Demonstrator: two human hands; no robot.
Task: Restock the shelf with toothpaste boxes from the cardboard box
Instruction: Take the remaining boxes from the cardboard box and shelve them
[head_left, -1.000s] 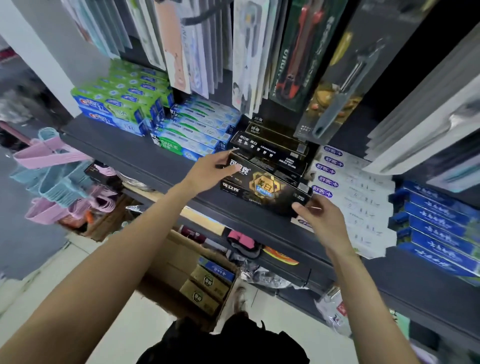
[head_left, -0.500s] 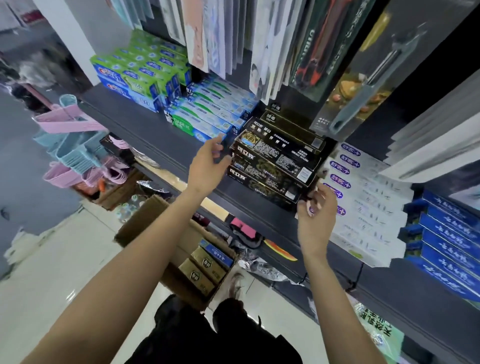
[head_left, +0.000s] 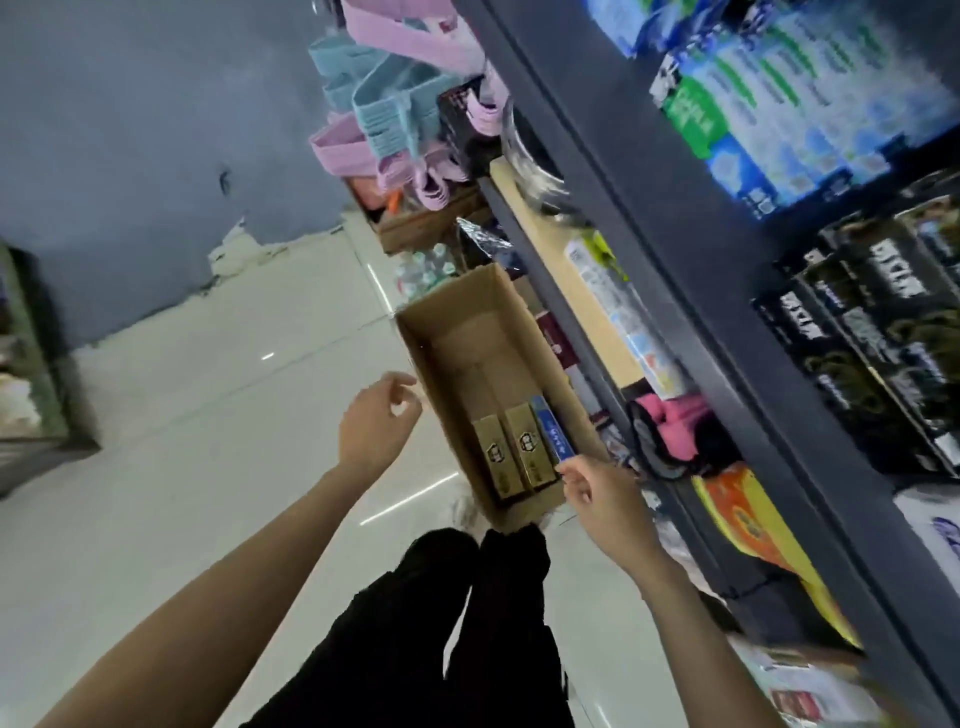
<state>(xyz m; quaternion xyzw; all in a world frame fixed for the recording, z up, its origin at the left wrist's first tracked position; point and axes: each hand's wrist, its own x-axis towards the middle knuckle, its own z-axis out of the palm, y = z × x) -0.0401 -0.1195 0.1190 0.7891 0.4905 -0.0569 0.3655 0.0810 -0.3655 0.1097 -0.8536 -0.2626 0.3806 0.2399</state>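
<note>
The open brown cardboard box (head_left: 467, 332) stands on the pale tiled floor (head_left: 208, 415), just beside the base of the dark grey metal shelf unit (head_left: 649, 208). Three toothpaste boxes lie side by side at the near end of its bottom: two gold toothpaste boxes (head_left: 511, 457) and one blue toothpaste box (head_left: 554, 435) against the wall nearest the shelf unit. The remaining floor of the cardboard box is bare.

Left hand (head_left: 376, 423): held above the floor, just beside the outer wall of the cardboard box. Fingers loosely curled, thumb and forefinger close together, nothing held.

Right hand (head_left: 605, 501): held at the near corner of the cardboard box, fingertips level with the near end of the blue toothpaste box. Fingers bent. Contact with that box cannot be determined because of motion blur.

On the upper shelf, stacked black toothpaste boxes (head_left: 883, 332) sit beside green-and-blue toothpaste boxes (head_left: 779, 104). Pink and light blue plastic hangers (head_left: 384, 119) hang at the far end of the unit. The person's black trousers (head_left: 452, 623) occupy the lower centre of the view
</note>
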